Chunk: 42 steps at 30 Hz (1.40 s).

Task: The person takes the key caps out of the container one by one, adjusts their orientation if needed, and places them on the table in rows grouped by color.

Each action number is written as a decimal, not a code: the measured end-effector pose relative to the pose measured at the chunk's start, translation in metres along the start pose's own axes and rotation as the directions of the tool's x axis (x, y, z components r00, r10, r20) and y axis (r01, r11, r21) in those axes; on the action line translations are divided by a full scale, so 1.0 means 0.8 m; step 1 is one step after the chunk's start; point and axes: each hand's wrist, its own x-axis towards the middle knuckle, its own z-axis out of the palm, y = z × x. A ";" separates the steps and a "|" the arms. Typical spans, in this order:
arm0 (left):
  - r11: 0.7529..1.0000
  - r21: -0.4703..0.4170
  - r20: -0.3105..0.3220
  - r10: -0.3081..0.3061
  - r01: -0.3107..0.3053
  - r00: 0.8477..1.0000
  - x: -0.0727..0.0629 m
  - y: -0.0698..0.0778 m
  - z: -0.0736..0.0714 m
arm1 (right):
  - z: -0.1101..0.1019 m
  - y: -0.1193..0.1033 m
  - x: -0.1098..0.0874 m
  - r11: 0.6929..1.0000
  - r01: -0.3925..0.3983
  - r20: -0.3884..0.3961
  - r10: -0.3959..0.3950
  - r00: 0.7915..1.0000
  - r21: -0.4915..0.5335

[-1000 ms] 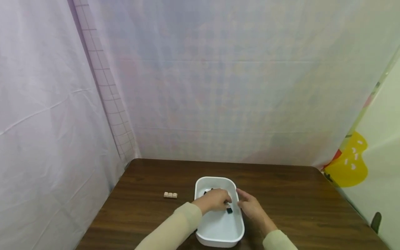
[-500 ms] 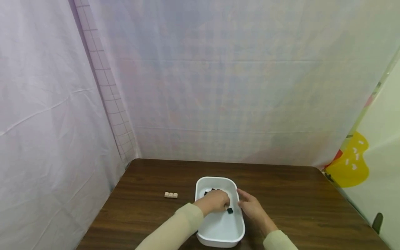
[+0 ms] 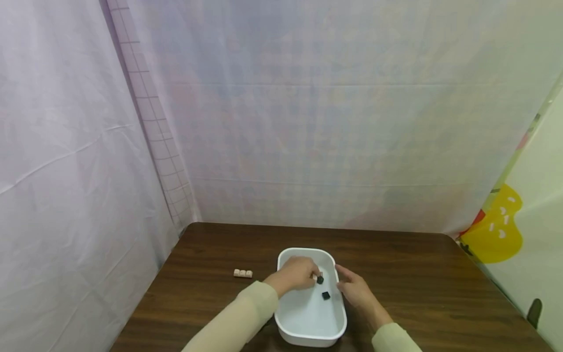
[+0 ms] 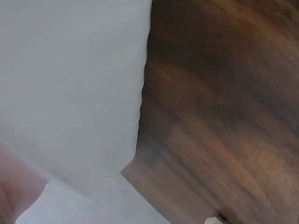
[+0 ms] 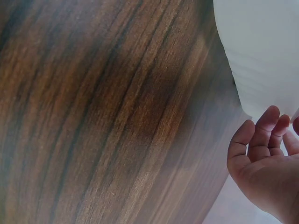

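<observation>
A white rectangular tray (image 3: 310, 318) with rounded corners stands on the table. Over its far half my left hand (image 3: 299, 272) reaches in from the left, fingers bent down among small pieces that look like keycaps. A black keycap (image 3: 320, 280) and pale ones show right at its fingertips; I cannot tell whether it pinches one. Nearer the middle of the tray floor lies another black keycap (image 3: 326, 296). My right hand (image 3: 356, 292) is at the tray's outer right side, fingertips at the rim; its fingers (image 5: 266, 119) are loosely bent in the right wrist view.
Left of the tray, three cream keycaps (image 3: 243, 273) sit in a row on the dark brown wooden table (image 3: 418, 283). A pale curtain (image 3: 308, 122) hangs behind the table's far edge, and a white sheet (image 3: 66, 171) hangs at the left.
My left hand has moved a little back and left inside the tray, uncovering a black keycap and pale pieces at its fingertips. The right hand stays at the rim.
</observation>
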 end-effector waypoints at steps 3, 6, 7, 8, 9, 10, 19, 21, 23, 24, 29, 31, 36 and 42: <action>0.997 -0.076 -0.034 -0.027 0.024 0.999 -0.003 -0.005 -0.008 | -0.001 -0.001 0.000 1.000 -0.008 0.000 0.008 1.000 -0.006; 0.990 -0.139 -0.063 -0.048 0.039 0.997 -0.009 -0.011 -0.015 | 0.000 -0.001 0.001 1.000 -0.027 0.006 0.027 1.000 -0.005; 0.985 -0.164 -0.067 -0.059 0.047 0.996 -0.011 -0.013 -0.017 | 0.000 -0.001 0.001 0.999 -0.037 0.007 0.037 0.999 -0.011; 0.978 -0.198 -0.066 -0.073 0.059 0.995 -0.014 -0.015 -0.019 | 0.000 -0.001 0.002 0.999 -0.049 0.007 0.049 0.999 -0.012; 0.972 -0.225 -0.069 -0.084 0.066 0.994 -0.017 -0.018 -0.021 | 0.000 -0.001 0.002 0.998 -0.056 0.010 0.056 0.998 -0.009; 0.967 -0.247 -0.079 -0.092 0.070 0.993 -0.019 -0.021 -0.022 | 0.000 0.000 0.003 0.999 -0.054 0.010 0.054 0.998 -0.007; 0.915 -0.398 -0.198 -0.156 0.066 0.968 -0.044 -0.062 -0.038 | 0.002 0.000 0.002 0.999 -0.035 0.005 0.035 0.999 0.024; 0.898 -0.433 -0.220 -0.190 0.079 0.957 -0.051 -0.072 -0.041 | 0.002 0.000 0.003 0.999 -0.036 0.009 0.036 0.999 0.026; 0.879 -0.467 -0.232 -0.231 0.100 0.945 -0.060 -0.084 -0.043 | 0.002 -0.001 0.003 0.998 -0.051 0.013 0.051 0.999 0.030; 0.873 -0.476 -0.237 -0.247 0.109 0.940 -0.064 -0.090 -0.043 | 0.002 -0.001 0.003 0.998 -0.056 0.015 0.055 0.998 0.026; 0.860 -0.491 -0.252 -0.295 0.141 0.922 -0.088 -0.121 -0.045 | 0.001 -0.002 0.004 0.996 -0.086 0.023 0.086 0.996 0.014; 0.858 -0.490 -0.255 -0.312 0.156 0.915 -0.098 -0.133 -0.046 | 0.001 -0.001 0.004 0.995 -0.102 0.024 0.102 0.995 0.019; 0.830 -0.507 -0.247 -0.397 0.231 0.884 -0.125 -0.162 -0.047 | 0.002 0.001 0.003 0.992 -0.118 0.024 0.118 0.993 0.032; 0.803 -0.507 -0.245 -0.481 0.312 0.842 -0.156 -0.190 -0.042 | 0.003 0.001 0.001 0.994 -0.101 0.009 0.101 0.995 0.034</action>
